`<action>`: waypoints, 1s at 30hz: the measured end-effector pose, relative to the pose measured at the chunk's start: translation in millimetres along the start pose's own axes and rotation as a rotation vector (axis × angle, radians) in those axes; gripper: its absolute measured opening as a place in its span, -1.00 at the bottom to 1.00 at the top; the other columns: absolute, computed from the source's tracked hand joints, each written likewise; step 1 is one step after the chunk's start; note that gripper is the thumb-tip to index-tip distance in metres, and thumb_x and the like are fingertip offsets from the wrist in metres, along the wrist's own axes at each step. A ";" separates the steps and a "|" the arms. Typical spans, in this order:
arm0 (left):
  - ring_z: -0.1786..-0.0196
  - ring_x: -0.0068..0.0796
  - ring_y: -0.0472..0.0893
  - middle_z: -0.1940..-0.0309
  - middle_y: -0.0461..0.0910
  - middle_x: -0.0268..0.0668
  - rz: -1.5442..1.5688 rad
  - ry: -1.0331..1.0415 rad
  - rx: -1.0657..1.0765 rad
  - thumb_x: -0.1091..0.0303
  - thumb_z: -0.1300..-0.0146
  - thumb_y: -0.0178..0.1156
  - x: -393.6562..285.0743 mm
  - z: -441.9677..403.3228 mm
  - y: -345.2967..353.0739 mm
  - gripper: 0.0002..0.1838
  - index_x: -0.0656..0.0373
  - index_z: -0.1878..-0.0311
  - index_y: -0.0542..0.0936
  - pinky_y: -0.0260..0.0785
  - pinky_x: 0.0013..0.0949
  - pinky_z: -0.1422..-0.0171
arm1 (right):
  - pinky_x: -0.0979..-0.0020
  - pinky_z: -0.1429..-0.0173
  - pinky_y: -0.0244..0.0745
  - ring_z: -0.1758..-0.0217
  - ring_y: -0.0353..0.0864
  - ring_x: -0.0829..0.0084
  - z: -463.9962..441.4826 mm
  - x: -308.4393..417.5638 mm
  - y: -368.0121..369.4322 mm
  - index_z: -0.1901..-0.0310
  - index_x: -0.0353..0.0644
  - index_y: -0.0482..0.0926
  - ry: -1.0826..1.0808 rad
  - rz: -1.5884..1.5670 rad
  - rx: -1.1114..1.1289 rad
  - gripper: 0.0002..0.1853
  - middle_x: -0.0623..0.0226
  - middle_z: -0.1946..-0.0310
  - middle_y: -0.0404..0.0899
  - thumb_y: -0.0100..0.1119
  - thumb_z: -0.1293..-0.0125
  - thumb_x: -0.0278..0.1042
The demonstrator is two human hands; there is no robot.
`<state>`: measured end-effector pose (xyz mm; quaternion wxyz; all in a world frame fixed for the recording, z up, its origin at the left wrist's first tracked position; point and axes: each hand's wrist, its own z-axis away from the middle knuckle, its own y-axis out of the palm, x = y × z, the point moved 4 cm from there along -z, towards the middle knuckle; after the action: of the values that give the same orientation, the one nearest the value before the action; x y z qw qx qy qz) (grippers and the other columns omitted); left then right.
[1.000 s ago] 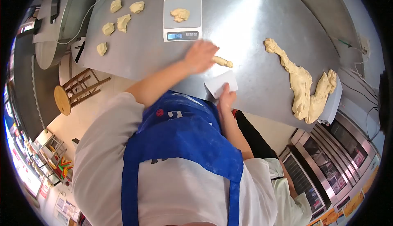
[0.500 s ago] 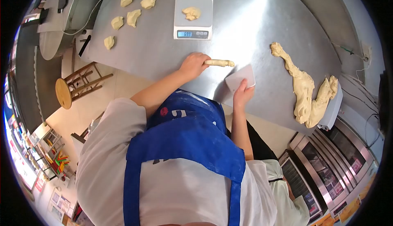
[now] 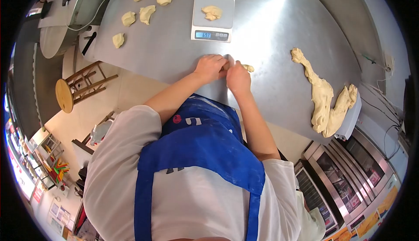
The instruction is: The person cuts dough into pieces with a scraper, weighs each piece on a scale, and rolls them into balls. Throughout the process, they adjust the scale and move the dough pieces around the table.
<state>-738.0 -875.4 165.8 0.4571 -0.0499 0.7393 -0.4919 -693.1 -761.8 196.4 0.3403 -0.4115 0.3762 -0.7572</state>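
Note:
My left hand point(image 3: 211, 68) is closed on the near end of a thin dough strip, which my fingers mostly cover. Beside it, my right hand point(image 3: 238, 78) grips a flat dough scraper point(image 3: 231, 59), turned on edge across the strip. The free end of the dough strip point(image 3: 248, 68) pokes out to the right of my right hand. Whether the blade has cut through is hidden. Just beyond my hands stands a white digital scale point(image 3: 213, 22) with a small lump of dough point(image 3: 212, 12) on its plate and a lit display.
Several dough pieces point(image 3: 147, 14) lie at the far left of the steel table point(image 3: 270, 105). A long, folded mass of dough point(image 3: 322, 99) lies on the right, beside a white box-like object point(image 3: 349, 121). A wooden stool point(image 3: 65, 96) stands off the left edge, ovens point(image 3: 345, 177) at lower right.
My right hand has moved left and brought the scraper from lying tilted to upright against the dough strip, close to my left hand. The display reading has changed slightly.

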 end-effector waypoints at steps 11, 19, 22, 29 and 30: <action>0.16 -0.21 0.61 0.12 0.62 -0.26 0.026 -0.170 -0.369 0.14 -0.15 0.28 72.5 -93.1 -94.4 -0.63 0.00 -0.02 0.63 0.45 -0.23 0.03 | 0.36 0.07 0.48 0.17 0.61 0.38 45.6 -83.9 0.4 0.09 -0.42 0.55 0.327 -0.927 -0.412 -0.71 0.15 0.24 0.66 0.08 -0.32 -0.32; -0.17 -0.11 0.41 -0.13 0.45 -0.15 -0.052 0.167 0.208 0.12 -0.03 0.34 2.0 -45.9 -15.6 -0.32 0.12 -0.24 0.41 0.28 -0.13 -0.23 | 0.37 0.04 0.47 0.07 0.56 0.39 90.6 -139.2 76.5 -0.05 -0.41 0.49 0.545 -0.929 -0.359 -0.62 0.13 0.06 0.59 0.10 -0.32 -0.30; -0.11 -0.12 0.45 -0.04 0.50 -0.17 -0.115 0.140 0.178 0.25 -0.14 0.24 -31.8 -18.6 25.2 -0.45 0.10 -0.23 0.42 0.30 -0.17 -0.23 | 0.37 0.04 0.47 0.08 0.57 0.37 35.7 -93.3 78.1 -0.06 -0.44 0.46 0.567 -1.349 -0.469 -0.60 0.15 0.08 0.59 0.10 -0.31 -0.31; -0.04 -0.14 0.49 0.00 0.49 -0.11 0.268 -0.112 0.283 0.36 -0.18 0.17 -28.4 -11.9 10.3 -0.54 0.08 -0.19 0.45 0.34 -0.18 -0.18 | 0.30 0.04 0.48 0.14 0.61 0.26 62.2 -104.7 30.0 -0.01 -0.45 0.49 0.381 -1.009 -0.401 -0.64 0.08 0.16 0.62 0.07 -0.31 -0.31; -0.01 -0.15 0.50 0.05 0.51 -0.12 0.215 -0.141 0.216 0.34 -0.16 0.20 -19.2 -4.5 12.3 -0.58 0.08 -0.13 0.50 0.36 -0.19 -0.14 | 0.30 0.05 0.49 0.15 0.63 0.24 65.3 -113.3 30.3 0.01 -0.43 0.50 0.267 -0.644 -0.365 -0.66 0.05 0.19 0.63 0.06 -0.32 -0.31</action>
<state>-725.6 -856.0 168.8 0.5607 0.0445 0.6491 -0.5122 -580.8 -702.0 153.8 -0.0454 -0.4600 0.3972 -0.7928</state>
